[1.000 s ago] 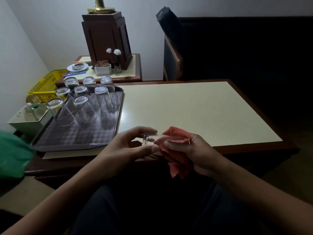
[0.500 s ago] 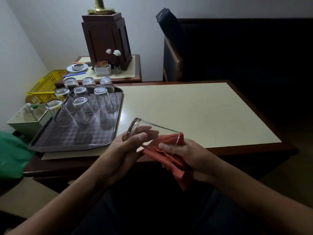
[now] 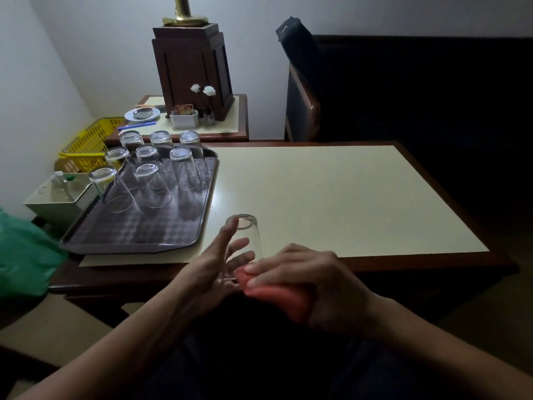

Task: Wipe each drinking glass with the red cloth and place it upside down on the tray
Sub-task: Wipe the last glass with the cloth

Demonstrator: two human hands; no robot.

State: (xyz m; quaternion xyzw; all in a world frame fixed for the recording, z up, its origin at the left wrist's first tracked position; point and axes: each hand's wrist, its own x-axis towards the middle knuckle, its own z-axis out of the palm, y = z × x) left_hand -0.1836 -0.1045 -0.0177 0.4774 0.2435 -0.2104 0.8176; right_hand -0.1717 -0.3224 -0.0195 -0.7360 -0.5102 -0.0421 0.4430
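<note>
Clear drinking glass point(image 3: 250, 235) steadied by the left hand point(image 3: 215, 268), fingers straight and spread — right hand point(image 3: 311, 281) curled round a crumpled red cloth point(image 3: 274, 298).

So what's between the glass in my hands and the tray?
In the head view, just fingers of your left hand beside the glass, then a bare strip of cream tabletop up to the tray.

Rm, dim lit. Wall point(image 3: 101, 39): plain white. Table point(image 3: 331, 197): cream top, dk wood edge. Side table point(image 3: 240, 131) behind, w/ dk wood lamp base point(image 3: 193, 67). Armchair point(image 3: 302, 111): dk, wood arm. Floor point(image 3: 57, 327): beige.
</note>
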